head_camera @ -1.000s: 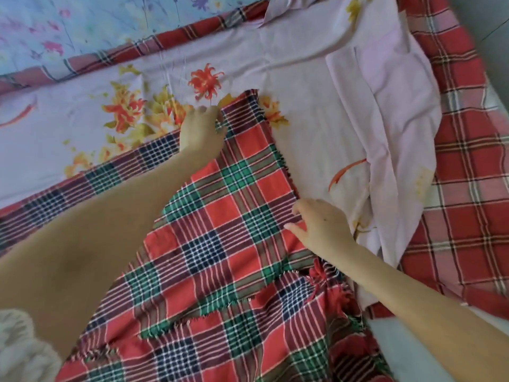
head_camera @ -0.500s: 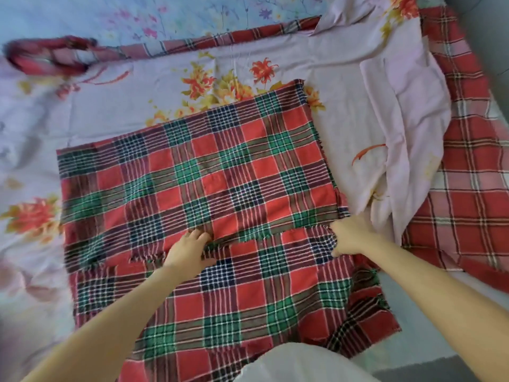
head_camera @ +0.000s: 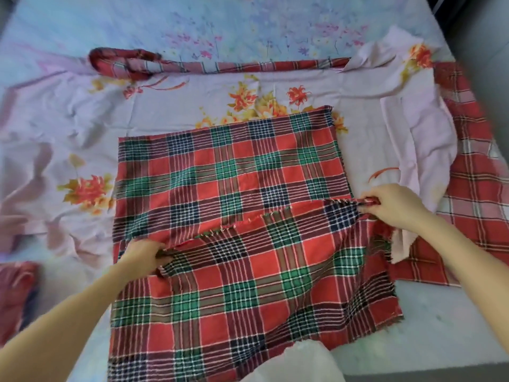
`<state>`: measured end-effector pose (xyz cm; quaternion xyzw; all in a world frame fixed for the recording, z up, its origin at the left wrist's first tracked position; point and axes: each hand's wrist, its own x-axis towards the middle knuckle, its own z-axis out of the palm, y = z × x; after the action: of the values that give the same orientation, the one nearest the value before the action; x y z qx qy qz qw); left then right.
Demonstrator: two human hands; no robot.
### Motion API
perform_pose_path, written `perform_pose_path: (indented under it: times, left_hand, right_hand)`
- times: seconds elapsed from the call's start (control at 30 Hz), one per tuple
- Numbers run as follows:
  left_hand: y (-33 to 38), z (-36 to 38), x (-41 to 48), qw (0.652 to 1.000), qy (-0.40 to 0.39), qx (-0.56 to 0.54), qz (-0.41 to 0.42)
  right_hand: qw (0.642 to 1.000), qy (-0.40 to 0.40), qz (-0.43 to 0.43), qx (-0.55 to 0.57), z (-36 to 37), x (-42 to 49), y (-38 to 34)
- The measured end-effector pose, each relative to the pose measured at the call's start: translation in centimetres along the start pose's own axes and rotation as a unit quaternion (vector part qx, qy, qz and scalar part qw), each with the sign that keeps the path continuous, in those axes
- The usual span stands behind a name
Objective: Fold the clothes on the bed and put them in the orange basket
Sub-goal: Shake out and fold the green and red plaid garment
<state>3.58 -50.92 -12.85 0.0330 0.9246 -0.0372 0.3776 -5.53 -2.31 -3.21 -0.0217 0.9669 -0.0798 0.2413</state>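
Two bare hands are working well apart on a bed (head_camera: 248, 26). At the left, a lilac flowered sheet (head_camera: 68, 128) is lying rumpled. The left hand (head_camera: 146, 256) is curling its fingers round the frayed edge of a red and green plaid cloth (head_camera: 234, 172), which is lying spread between both hands. The right hand (head_camera: 394, 205) is pinching that same edge's right end. Another red checked cloth (head_camera: 473, 194) is lying far right.

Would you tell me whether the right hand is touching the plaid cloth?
Touching. The head view shows the right hand pinching the frayed edge of the plaid cloth.
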Motion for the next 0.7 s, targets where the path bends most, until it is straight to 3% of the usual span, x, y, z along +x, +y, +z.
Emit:
perform_pose_path:
  times: [0.1,0.23,0.37,0.47,0.57,0.7]
  left_hand:
    - [-4.7,-2.9,-0.4,0.986,0.067,-0.153,-0.018]
    - [-7.7,-9.4,0.4,0.974,0.161,-0.157,-0.016]
    - [-8.5,-15.1,2.7,0.993,0.045,-0.106,-0.028]
    - [-9.7,-16.4,5.5,0.996,-0.053,0.071,-0.029]
    - [-12.6,-15.9,8.9,0.977,-0.075,0.186,-0.071]
    - [-15.0,-15.1,11.7,0.962,-0.095,0.215,-0.136]
  right_hand:
    - [1.0,0.014,-0.008,-0.01,-2.9,2.5,-1.5]
    - [0.997,0.077,-0.013,0.007,-7.6,7.3,-3.2]
    - [0.998,0.06,0.004,-0.002,-9.3,14.1,-3.5]
    - [1.0,0.023,0.008,-0.012,-8.3,18.6,-3.9]
    - [1.0,0.002,0.006,-0.017,-6.6,21.9,-4.5]
    - [0.999,-0.026,0.02,-0.028,-4.3,25.6,-4.4]
